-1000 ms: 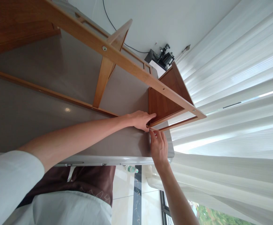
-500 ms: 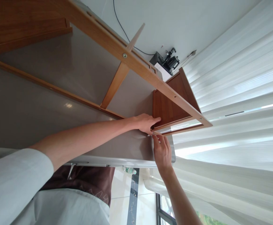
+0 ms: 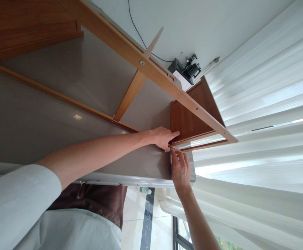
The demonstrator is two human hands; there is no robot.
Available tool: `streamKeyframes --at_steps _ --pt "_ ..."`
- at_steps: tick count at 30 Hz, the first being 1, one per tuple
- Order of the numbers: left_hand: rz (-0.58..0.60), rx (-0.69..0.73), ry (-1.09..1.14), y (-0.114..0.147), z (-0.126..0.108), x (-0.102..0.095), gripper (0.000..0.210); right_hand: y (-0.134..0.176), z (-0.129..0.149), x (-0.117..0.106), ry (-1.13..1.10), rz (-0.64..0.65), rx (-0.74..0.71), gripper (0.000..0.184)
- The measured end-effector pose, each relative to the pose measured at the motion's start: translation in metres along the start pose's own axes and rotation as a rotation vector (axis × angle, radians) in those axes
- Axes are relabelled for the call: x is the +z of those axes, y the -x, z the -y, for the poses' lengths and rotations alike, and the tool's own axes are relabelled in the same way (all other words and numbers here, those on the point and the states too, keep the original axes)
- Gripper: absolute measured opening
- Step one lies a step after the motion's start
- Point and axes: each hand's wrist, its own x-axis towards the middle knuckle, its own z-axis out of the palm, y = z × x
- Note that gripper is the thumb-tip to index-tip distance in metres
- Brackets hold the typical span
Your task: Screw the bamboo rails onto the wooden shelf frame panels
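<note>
A brown wooden furniture frame [image 3: 167, 84] lies on a grey table [image 3: 135, 161]. Its crosspiece [image 3: 130, 93] joins two long rails, and a bolt head [image 3: 142, 63] shows in the far one. My left hand [image 3: 162, 137] wraps round the near corner, where the near rail meets the end panel [image 3: 184, 119]; its thumb or finger points along the panel. Just below it, my right hand [image 3: 182, 168] has thumb and fingertips pinched together at the corner's outer side. Whatever small thing sits between those fingertips is too hidden to name.
Another wooden panel [image 3: 31, 29] stands at the left end of the frame. Past the table are a black appliance [image 3: 191, 69] on a white box and a dark cable [image 3: 134, 26]. White curtains [image 3: 258, 163] hang at the right. On the floor lies a plastic bottle [image 3: 144, 190].
Both hands stay at the same corner, with the right fingers shifted very slightly. The whole view has moved a little, so the frame appears slightly further right.
</note>
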Motion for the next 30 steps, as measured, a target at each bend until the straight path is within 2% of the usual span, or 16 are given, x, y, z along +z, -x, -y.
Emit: streamKeyframes --at_steps 13,18,26,30 --pt "-0.001 0.018 -0.004 0.001 0.001 0.001 0.072 -0.020 0.001 -0.014 -0.042 0.092 -0.036 0.039" --pt "-0.008 0.016 0.002 0.000 0.002 0.003 0.072 -0.015 -0.001 -0.010 -0.137 0.067 0.037 0.040" --pt "0.010 0.003 0.002 0.000 0.001 0.001 0.073 -0.004 0.000 0.007 -0.350 -0.051 0.231 0.029" --pt "0.014 0.000 0.000 0.002 0.000 -0.002 0.071 -0.002 0.005 0.008 -0.383 -0.056 0.273 0.030"
